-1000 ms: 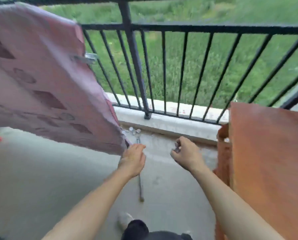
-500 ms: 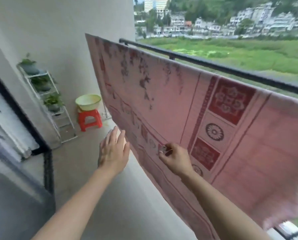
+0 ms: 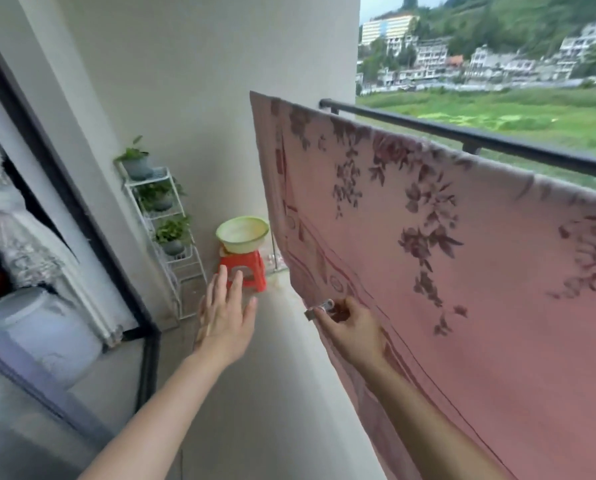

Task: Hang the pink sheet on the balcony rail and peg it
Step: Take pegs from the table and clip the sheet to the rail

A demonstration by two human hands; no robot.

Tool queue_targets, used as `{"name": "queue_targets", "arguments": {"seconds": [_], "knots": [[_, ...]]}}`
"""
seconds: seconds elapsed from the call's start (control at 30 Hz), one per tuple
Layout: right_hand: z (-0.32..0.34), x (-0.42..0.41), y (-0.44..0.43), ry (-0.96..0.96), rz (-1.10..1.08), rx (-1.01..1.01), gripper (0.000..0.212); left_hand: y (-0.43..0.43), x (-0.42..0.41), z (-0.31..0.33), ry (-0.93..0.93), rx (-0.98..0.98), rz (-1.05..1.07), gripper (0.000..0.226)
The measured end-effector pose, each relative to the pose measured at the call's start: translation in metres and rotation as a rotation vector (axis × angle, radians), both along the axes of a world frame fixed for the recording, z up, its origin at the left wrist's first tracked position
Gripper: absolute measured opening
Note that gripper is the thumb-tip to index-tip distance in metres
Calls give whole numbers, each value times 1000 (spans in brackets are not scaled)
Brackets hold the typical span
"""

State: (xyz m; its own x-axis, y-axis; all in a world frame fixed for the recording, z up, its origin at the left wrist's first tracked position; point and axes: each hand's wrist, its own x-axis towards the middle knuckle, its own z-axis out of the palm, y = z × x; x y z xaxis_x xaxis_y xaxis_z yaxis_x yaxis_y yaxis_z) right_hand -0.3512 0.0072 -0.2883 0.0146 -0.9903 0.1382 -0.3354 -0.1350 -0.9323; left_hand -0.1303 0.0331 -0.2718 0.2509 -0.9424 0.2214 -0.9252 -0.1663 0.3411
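Observation:
The pink sheet (image 3: pixel 463 244), printed with dark flowers and a patterned border, hangs draped over the black balcony rail (image 3: pixel 497 142) and fills the right half of the view. My right hand (image 3: pixel 353 329) is in front of the sheet's lower left edge, fingers pinched on a silver metal peg (image 3: pixel 319 310). Whether the peg bites the cloth I cannot tell. My left hand (image 3: pixel 225 315) is held out flat to the left of the sheet, fingers spread, holding nothing and touching nothing.
A pale green basin (image 3: pixel 243 233) sits on a red plastic stool (image 3: pixel 244 270) in the far corner. A white rack with potted plants (image 3: pixel 161 216) stands against the wall. A dark-framed sliding door (image 3: pixel 82 216) runs along the left. Bare balcony floor lies below my arms.
My head has turned from the floor by the railing to the sheet's left end. My left hand opened and spread. My right hand moved left along the sheet's edge with the peg.

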Motion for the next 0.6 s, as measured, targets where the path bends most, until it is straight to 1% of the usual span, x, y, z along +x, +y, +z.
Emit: {"name": "queue_targets", "arguments": {"seconds": [0.07,0.13,0.3,0.43,0.6], "knots": [[1,18,-64,-8,-12,26,14,-53,21,2,37,73,28,64],[7,40,-123,4,-6,60,18,-100,46,5,34,121,27,66],[16,117,-233,-4,69,136,19,-181,121,9,31,142,54,66],[-5,177,-306,56,102,176,20,-252,186,-9,33,185,96,67],[-24,245,-402,175,37,193,21,-362,258,-44,111,241,68,69]]}}
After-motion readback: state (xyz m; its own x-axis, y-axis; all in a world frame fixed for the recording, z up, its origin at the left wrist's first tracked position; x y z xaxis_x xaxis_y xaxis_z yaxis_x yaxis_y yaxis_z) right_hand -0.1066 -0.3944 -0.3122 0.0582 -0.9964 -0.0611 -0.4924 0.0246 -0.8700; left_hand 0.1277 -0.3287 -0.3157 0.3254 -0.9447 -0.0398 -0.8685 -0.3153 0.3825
